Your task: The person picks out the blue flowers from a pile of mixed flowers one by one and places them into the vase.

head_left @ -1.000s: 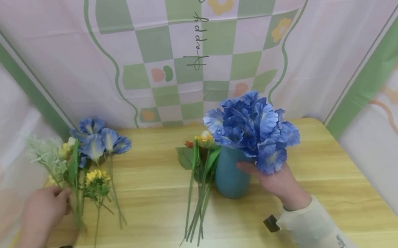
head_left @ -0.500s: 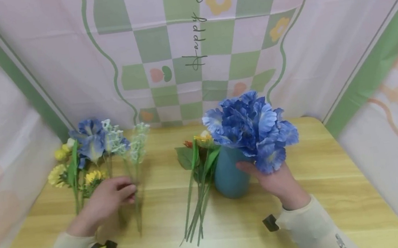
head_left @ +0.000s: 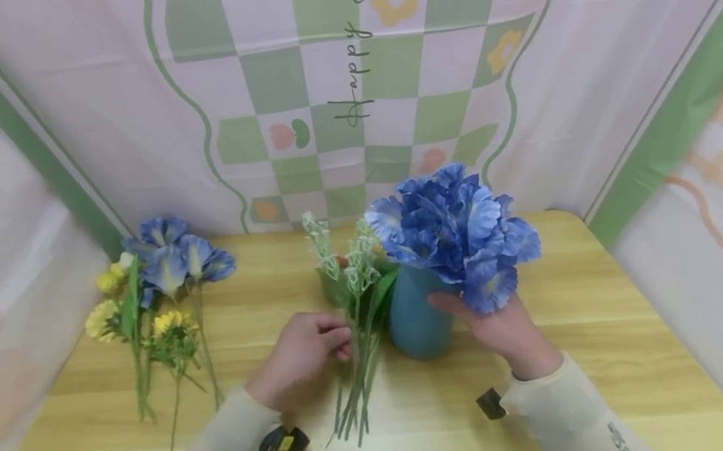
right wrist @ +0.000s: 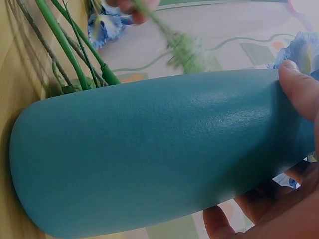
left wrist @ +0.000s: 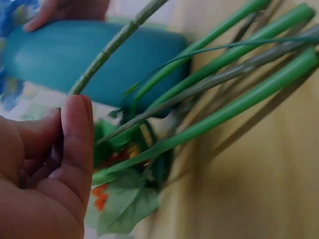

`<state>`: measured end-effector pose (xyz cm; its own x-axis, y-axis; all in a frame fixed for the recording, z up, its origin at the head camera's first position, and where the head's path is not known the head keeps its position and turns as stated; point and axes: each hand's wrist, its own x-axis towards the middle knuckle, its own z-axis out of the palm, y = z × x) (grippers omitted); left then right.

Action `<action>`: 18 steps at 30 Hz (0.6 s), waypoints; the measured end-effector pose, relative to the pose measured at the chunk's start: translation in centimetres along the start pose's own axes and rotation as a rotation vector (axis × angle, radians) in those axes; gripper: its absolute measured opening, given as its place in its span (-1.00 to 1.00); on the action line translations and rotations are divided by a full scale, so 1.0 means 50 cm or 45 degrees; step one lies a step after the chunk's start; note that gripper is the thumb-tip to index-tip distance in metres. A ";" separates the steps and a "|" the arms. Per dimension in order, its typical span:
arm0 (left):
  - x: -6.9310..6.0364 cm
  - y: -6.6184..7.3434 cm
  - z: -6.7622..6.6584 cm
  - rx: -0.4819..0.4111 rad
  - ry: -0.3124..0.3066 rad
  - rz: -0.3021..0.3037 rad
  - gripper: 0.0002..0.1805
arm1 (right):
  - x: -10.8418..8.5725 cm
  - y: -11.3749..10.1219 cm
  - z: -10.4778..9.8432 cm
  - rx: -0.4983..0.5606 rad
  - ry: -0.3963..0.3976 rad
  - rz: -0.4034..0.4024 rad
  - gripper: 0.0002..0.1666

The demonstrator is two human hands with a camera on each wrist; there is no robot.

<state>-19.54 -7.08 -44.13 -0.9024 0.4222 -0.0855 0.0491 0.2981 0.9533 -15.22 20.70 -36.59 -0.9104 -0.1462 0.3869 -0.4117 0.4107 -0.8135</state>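
Observation:
In the head view, my left hand (head_left: 305, 352) pinches the stem of a pale green-white flower sprig (head_left: 360, 259), held over a bunch of green stems (head_left: 358, 401) lying left of the vase. The left wrist view shows a segmented stem (left wrist: 107, 52) between thumb and fingers, with a green leaf (left wrist: 127, 201) and orange petals below. My right hand (head_left: 504, 332) grips the upper part of the teal vase (head_left: 418, 323), which stands upright on the table with large blue flowers (head_left: 459, 229) in its mouth. The right wrist view shows the thumb on one side of the vase (right wrist: 149, 154) and fingers on the other.
On the left of the wooden table (head_left: 261, 289) lie blue flowers (head_left: 167, 259) with long stems, a yellow flower (head_left: 173, 325) and further yellow blooms (head_left: 102, 320). A checkered cloth (head_left: 331, 73) hangs behind the table's back edge.
My left hand has moved right from the flowers at the far left, carrying the pale sprig across to the stems beside the vase. My right hand has stayed on the vase.

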 end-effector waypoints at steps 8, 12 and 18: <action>0.008 -0.007 0.029 0.143 -0.013 -0.092 -0.85 | 0.004 0.003 0.003 -0.005 0.014 -0.042 0.07; 0.004 -0.004 0.029 0.269 0.028 -0.060 -0.86 | 0.003 0.008 0.003 0.017 0.028 -0.036 0.06; 0.004 -0.010 0.030 0.381 0.062 -0.044 -0.91 | 0.003 0.010 0.004 0.024 0.022 -0.033 0.06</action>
<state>-19.08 -5.86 -45.06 -0.9249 0.3679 -0.0957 0.1351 0.5534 0.8219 -15.58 20.71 -37.00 -0.8989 -0.1410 0.4149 -0.4356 0.3903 -0.8111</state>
